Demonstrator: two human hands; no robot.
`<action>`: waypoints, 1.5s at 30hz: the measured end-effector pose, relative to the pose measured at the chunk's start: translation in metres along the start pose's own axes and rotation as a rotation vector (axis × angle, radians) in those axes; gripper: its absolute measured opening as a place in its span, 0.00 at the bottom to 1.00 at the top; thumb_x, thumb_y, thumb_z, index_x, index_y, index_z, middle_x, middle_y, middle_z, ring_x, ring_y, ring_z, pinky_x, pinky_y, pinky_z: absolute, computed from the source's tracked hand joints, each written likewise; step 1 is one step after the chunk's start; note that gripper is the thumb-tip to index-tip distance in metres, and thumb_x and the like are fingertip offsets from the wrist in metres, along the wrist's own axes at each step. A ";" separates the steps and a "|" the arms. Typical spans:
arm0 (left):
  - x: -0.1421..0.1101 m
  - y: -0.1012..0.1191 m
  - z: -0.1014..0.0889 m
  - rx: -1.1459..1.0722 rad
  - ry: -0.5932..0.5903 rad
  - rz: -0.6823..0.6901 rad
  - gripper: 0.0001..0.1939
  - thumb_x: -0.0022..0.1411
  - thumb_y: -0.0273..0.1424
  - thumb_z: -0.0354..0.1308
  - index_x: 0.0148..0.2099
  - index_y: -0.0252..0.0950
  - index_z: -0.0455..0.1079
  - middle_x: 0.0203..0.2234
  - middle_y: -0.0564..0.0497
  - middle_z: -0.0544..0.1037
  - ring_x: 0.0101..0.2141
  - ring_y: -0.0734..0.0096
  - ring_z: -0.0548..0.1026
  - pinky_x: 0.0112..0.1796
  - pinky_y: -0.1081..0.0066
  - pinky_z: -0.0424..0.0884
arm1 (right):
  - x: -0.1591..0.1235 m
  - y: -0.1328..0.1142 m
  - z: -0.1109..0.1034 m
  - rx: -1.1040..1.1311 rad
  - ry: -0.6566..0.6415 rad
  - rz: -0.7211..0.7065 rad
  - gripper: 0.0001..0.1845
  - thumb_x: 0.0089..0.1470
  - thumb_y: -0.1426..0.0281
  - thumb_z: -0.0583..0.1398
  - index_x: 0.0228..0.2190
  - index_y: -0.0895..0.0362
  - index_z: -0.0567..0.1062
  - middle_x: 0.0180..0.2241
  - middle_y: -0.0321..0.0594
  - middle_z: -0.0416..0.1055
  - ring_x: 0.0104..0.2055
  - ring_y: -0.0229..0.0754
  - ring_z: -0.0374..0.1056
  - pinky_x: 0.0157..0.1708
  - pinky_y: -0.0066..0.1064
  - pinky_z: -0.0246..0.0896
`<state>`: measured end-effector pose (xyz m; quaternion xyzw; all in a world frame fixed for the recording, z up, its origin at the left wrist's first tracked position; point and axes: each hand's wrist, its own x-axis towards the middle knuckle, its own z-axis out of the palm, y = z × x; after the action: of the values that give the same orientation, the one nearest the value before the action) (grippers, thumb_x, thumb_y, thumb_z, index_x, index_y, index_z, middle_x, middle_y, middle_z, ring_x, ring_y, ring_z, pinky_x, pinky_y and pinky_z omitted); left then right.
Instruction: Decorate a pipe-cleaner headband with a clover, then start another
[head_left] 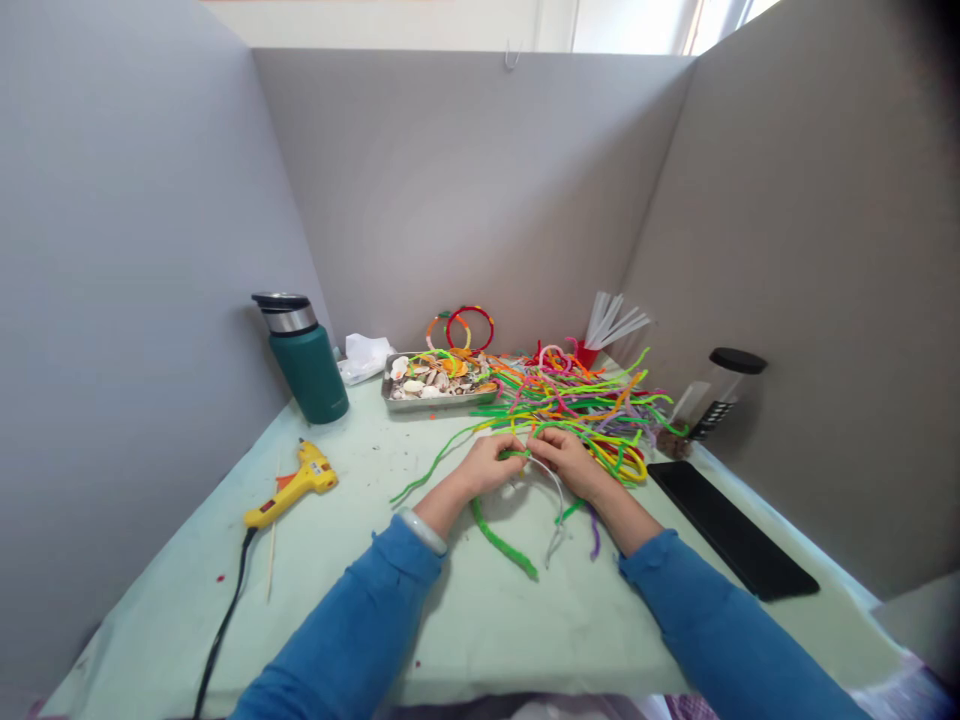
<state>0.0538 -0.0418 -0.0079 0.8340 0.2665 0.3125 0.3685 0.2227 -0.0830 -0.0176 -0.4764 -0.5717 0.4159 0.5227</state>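
Observation:
Over the middle of the table, my left hand (pixel 491 466) and my right hand (pixel 568 462) meet closely, both with fingers pinched. Between their fingertips runs a thin green pipe cleaner (pixel 516 454), at the end of a thin white curved strip (pixel 557 488) that hangs down below my right hand. The fingers hide how the two are joined. A thicker green pipe cleaner piece (pixel 504 543) extends below my left hand. Under my right wrist, a purple pipe cleaner (pixel 595 534) rests on the table. A long green strand (pixel 435 468) reaches left behind my left hand.
A pile of coloured pipe cleaners (pixel 577 395) lies behind my hands. At the back are a metal tray (pixel 439 404) of shells and coloured hoops (pixel 471 310). A yellow glue gun (pixel 294 490) and green bottle (pixel 309 372) are left; a black slab (pixel 727 525) and clear jar (pixel 716 395) right.

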 end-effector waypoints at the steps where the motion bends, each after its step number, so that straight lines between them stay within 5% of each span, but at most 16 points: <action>1: 0.000 0.000 0.000 0.004 0.000 -0.001 0.07 0.52 0.28 0.52 0.30 0.32 0.71 0.23 0.54 0.70 0.26 0.75 0.64 0.29 0.76 0.60 | 0.000 0.000 0.000 0.002 0.003 -0.001 0.19 0.44 0.58 0.62 0.17 0.58 0.64 0.14 0.28 0.56 0.17 0.30 0.49 0.19 0.27 0.42; 19: -0.001 0.004 -0.001 -0.023 0.034 -0.003 0.07 0.51 0.28 0.52 0.28 0.32 0.70 0.21 0.55 0.69 0.25 0.75 0.64 0.28 0.76 0.60 | 0.001 -0.003 0.002 -0.084 0.025 0.033 0.20 0.44 0.56 0.62 0.17 0.57 0.65 0.14 0.29 0.57 0.18 0.32 0.51 0.19 0.27 0.44; 36: 0.000 0.004 -0.002 -0.069 0.120 0.016 0.09 0.52 0.29 0.53 0.36 0.33 0.69 0.22 0.56 0.68 0.25 0.77 0.64 0.27 0.77 0.60 | 0.001 -0.004 0.002 -0.092 0.003 0.027 0.23 0.44 0.52 0.61 0.15 0.57 0.64 0.12 0.30 0.59 0.17 0.33 0.52 0.19 0.28 0.44; 45: 0.001 0.004 -0.002 -0.101 0.127 0.001 0.07 0.50 0.28 0.54 0.34 0.33 0.70 0.27 0.53 0.73 0.29 0.74 0.68 0.33 0.75 0.64 | 0.003 0.001 -0.001 0.027 0.043 0.030 0.20 0.48 0.51 0.57 0.24 0.56 0.67 0.16 0.29 0.58 0.16 0.32 0.51 0.18 0.27 0.45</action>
<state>0.0537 -0.0426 -0.0032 0.7929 0.2729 0.3779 0.3925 0.2237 -0.0800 -0.0174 -0.4866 -0.5475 0.4211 0.5349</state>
